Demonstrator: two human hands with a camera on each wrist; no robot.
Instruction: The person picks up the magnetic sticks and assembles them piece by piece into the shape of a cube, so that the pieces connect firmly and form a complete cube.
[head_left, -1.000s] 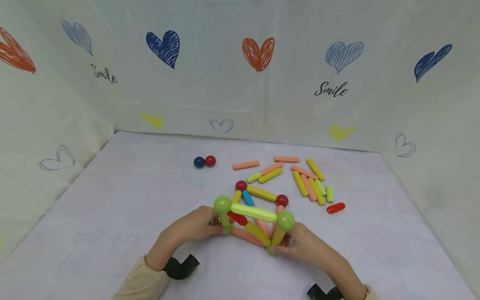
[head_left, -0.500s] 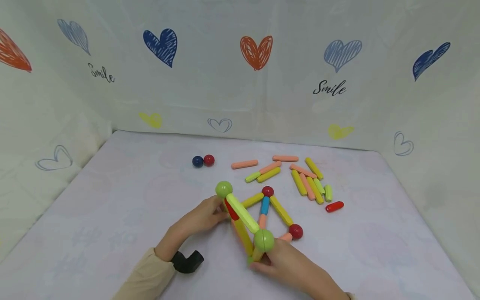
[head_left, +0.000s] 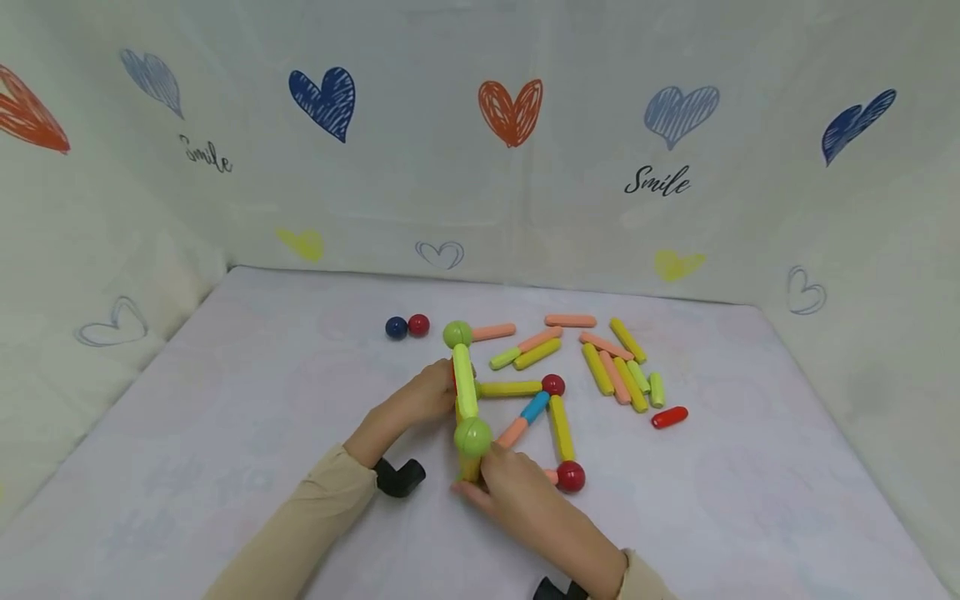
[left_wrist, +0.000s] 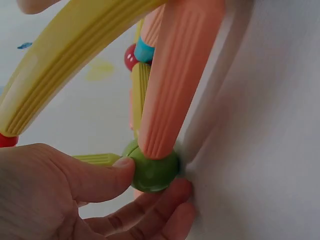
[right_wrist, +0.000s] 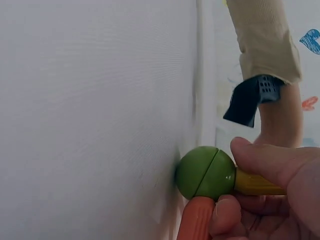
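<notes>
A frame of toy sticks and balls stands between both hands, its upright side on the left. Along its top in the head view, a lime stick (head_left: pixel 465 379) joins two green balls; red balls (head_left: pixel 571 477) mark the right corners. My left hand (head_left: pixel 431 392) pinches a lower green ball (left_wrist: pixel 152 170) between thumb and fingers, a salmon stick (left_wrist: pixel 182 75) fixed to it. At the near lower corner my right hand (head_left: pixel 521 492) grips a yellow stick (right_wrist: pixel 257 183) beside another green ball (right_wrist: pixel 205 172). A blue-and-salmon diagonal (head_left: pixel 535 407) crosses the base.
Loose yellow, salmon and lime sticks (head_left: pixel 597 369) lie at the back right, with a short red stick (head_left: pixel 670 417) nearer. A navy ball (head_left: pixel 396 328) and a loose red ball (head_left: pixel 418 325) sit behind the frame. A heart-printed cloth backdrop (head_left: pixel 420 192) rises behind the table.
Both hands have turned the frame clockwise on the table, so its upright side moved from the front to the left. The right hand moved left; the left hand moved farther back.
</notes>
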